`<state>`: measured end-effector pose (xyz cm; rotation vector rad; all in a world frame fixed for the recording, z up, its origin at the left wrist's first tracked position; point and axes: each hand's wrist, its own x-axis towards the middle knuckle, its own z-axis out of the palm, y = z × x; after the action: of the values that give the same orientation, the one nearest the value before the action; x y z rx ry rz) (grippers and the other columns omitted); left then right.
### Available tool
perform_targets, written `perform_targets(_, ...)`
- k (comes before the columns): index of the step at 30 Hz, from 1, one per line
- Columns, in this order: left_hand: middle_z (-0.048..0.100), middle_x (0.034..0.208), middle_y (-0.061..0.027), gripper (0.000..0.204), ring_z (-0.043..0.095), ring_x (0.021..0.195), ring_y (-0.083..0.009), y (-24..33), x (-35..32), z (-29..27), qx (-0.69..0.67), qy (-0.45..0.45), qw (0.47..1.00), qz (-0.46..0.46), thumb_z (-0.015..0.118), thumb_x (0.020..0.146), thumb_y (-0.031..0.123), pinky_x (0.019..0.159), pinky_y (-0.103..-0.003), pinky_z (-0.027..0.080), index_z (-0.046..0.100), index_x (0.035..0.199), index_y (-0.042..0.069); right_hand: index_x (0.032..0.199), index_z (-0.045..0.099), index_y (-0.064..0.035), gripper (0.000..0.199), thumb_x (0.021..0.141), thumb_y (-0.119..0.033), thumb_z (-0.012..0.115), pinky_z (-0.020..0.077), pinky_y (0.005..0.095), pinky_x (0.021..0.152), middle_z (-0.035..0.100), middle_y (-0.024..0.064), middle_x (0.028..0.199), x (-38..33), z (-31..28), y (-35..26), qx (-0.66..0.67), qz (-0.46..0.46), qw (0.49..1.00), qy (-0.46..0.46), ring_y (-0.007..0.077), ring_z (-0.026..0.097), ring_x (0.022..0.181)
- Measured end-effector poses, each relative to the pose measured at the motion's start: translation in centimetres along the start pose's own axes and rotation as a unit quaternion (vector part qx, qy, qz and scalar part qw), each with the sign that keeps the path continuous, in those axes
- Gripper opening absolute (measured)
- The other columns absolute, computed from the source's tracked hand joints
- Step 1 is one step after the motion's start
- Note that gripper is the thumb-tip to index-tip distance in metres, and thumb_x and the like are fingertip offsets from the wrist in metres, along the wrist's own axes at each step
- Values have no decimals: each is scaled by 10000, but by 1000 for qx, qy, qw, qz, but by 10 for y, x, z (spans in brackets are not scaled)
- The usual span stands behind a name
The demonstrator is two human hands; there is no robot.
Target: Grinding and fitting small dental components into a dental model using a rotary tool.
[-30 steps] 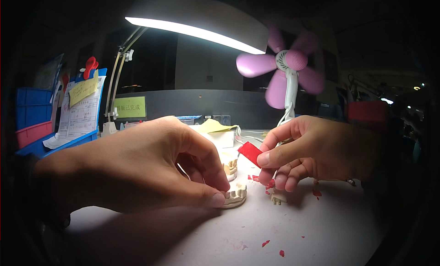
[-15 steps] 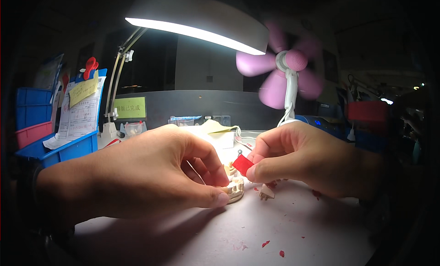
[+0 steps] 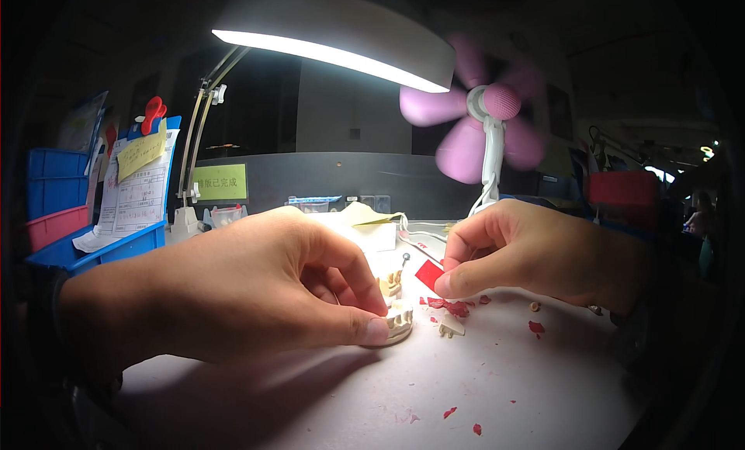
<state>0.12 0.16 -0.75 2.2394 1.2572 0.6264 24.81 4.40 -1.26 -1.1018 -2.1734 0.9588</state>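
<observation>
My left hand (image 3: pixel 272 287) is closed round the near-left side of a pale plaster dental cast (image 3: pixel 400 320), thumb low on its base and index finger on top. A second cast piece with teeth (image 3: pixel 389 282) stands just behind it, partly hidden by my fingers; a small silver ball-ended pin (image 3: pixel 406 257) rises there. Between the thumb and index finger of my right hand (image 3: pixel 504 252) is one corner of a thin red square sheet (image 3: pixel 428 275), held to the right of the casts. Below it lie crumpled red scraps (image 3: pixel 450 306) and a small pale wedge-shaped plaster piece (image 3: pixel 450 326).
Overhead hangs a lit desk lamp (image 3: pixel 334 54). A pink fan (image 3: pixel 473 112) spins behind my right hand. Blue bins with a clipped paper form (image 3: pixel 140 186) stand at left. Red flakes (image 3: pixel 477 429) and a small tan ring (image 3: pixel 535 306) lie on the white tabletop (image 3: pixel 349 411).
My right hand has moved right with the red sheet, away from the casts, uncovering the red scraps. My left hand keeps its hold on the cast.
</observation>
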Motion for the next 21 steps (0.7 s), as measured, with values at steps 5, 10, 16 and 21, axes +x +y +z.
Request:
perform_targets(5,737,914,-43,230,633,833,-69,-2,0,-1,7,-2,1000,2,821,907,175,735,-205,496,770,1043,-5,956,706,0,190,909,-176,761,468,260,757,702,44,890,-2,8,-4,38,-30,998,-29,90,618,817)
perform_targets(10,740,909,-60,219,647,804,-65,-3,-1,-1,-17,-4,1000,12,802,919,155,699,-200,499,759,1039,-23,1020,714,21,205,934,-163,740,496,248,777,706,45,928,-9,22,-10,46,-39,997,-42,85,639,848)
perform_targets(16,740,924,-64,222,659,815,-77,-2,-2,1,-16,5,1000,-10,807,915,164,703,-208,511,751,1029,-18,1029,718,25,187,944,-140,734,510,243,793,711,38,941,-8,24,-9,27,-32,998,-41,78,648,867)
perform_targets(21,740,939,-68,226,672,825,-90,0,-3,2,-12,-2,1000,1,813,912,174,706,-216,522,744,1019,-13,997,723,16,175,948,-151,738,501,242,767,708,29,911,-5,25,-6,23,-42,998,-43,66,631,837)
